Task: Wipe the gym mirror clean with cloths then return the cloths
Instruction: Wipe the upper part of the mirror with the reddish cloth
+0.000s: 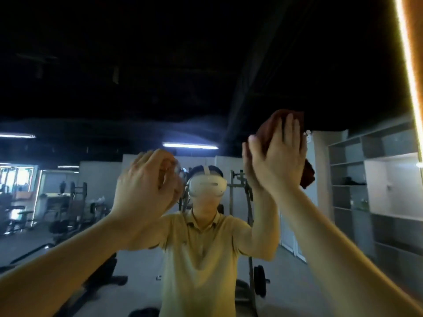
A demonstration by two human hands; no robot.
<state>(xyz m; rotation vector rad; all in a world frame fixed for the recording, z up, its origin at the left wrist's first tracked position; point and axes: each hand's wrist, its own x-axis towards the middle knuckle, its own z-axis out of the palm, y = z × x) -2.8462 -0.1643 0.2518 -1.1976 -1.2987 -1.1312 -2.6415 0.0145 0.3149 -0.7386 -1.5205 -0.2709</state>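
Cloth (272, 124), dark red, is lying flat against the mirror (206, 65), right of the headset (207, 185) reflected in it. The right hand (277, 161) is pressing it there with straight fingers. The left hand (142, 186) is hovering at the mirror's middle, fingers curled; whether it is gripping anything cannot be told. A light strip (409, 65) is glowing along the mirror's right edge.

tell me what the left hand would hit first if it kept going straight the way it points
Most likely the mirror itself. The left hand reaches forward at it, and the hand's reflection shows right behind its fingers, with nothing seen between. The exact gap is unclear.
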